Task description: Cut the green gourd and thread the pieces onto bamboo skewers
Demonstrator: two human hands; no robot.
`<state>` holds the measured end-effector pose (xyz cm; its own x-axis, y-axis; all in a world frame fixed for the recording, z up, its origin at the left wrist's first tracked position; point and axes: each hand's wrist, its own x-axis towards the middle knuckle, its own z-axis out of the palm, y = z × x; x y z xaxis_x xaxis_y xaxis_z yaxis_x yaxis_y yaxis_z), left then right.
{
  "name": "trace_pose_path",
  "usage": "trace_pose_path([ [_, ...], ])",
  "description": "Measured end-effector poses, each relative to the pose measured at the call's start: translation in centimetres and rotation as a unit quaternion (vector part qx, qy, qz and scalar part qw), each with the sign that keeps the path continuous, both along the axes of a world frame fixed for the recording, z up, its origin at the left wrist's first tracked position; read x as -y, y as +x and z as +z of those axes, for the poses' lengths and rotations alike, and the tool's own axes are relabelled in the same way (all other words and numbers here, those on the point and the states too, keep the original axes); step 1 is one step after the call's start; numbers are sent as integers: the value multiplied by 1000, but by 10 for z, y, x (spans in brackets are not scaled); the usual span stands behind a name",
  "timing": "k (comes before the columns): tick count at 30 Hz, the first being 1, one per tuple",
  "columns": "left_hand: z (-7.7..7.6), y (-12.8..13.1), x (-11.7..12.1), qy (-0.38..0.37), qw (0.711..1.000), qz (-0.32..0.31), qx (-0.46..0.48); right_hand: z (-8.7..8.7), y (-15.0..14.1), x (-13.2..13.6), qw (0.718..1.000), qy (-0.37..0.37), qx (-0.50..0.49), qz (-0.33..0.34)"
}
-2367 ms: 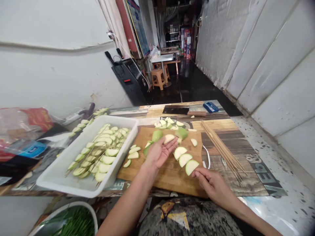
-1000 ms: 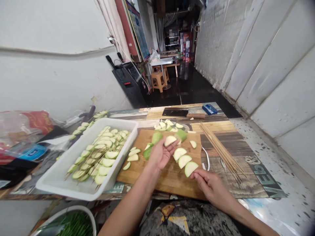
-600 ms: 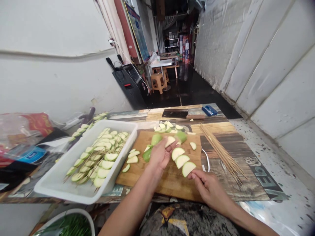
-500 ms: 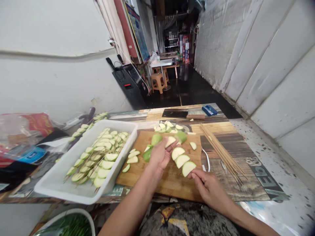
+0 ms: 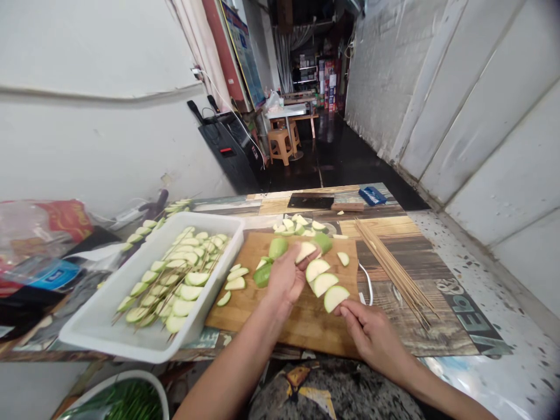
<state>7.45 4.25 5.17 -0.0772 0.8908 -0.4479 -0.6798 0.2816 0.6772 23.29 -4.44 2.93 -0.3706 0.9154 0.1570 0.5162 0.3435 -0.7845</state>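
Above the cutting board (image 5: 280,335), my right hand (image 5: 371,332) pinches the near end of a skewer that carries several half-moon vegetable slices (image 5: 326,284), white-fleshed with green skin. The skewer itself is mostly hidden by the slices. At its far end my left hand (image 5: 289,277) is closed on another vegetable slice (image 5: 305,251), close to the threaded ones; whether the skewer tip has entered it I cannot tell. Green-skinned chunks (image 5: 277,248) lie on the board beyond my left hand, and loose slices (image 5: 236,283) rest at its left.
A white plastic tray (image 5: 118,344) left of the board holds several loaded skewers. Bare bamboo skewers (image 5: 394,271) lie to the right. Behind are cut pieces (image 5: 300,224), a cleaver (image 5: 312,202) and a blue box (image 5: 371,196). A bowl of greens (image 5: 131,402) stands below the table edge.
My left hand has shifted slightly right with its slice, toward the slices on the skewer. My right hand stays almost in place, still pinching the skewer.
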Motion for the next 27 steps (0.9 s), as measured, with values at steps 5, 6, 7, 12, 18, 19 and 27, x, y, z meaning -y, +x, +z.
trace_pose_path([
  [5,4,4,3,2,1000,2,-22,1,0,1,1000,9,-2,1],
  [6,4,4,3,3,1000,2,-26,1,0,1,1000,10,-5,2],
  [7,4,4,4,4,1000,2,-28,1,0,2,1000,10,-6,1],
  [12,2,5,7,18,1000,1,-20,-1,-1,3,1000,19,-2,-5],
  [18,3,7,11,29,999,-2,-42,-2,-1,4,1000,27,-13,-5],
  [19,3,7,12,30,999,-6,-41,-3,-1,4,1000,26,-11,-5],
  [27,0,6,12,31,999,-11,-28,-2,-2,3,1000,27,-13,-4],
])
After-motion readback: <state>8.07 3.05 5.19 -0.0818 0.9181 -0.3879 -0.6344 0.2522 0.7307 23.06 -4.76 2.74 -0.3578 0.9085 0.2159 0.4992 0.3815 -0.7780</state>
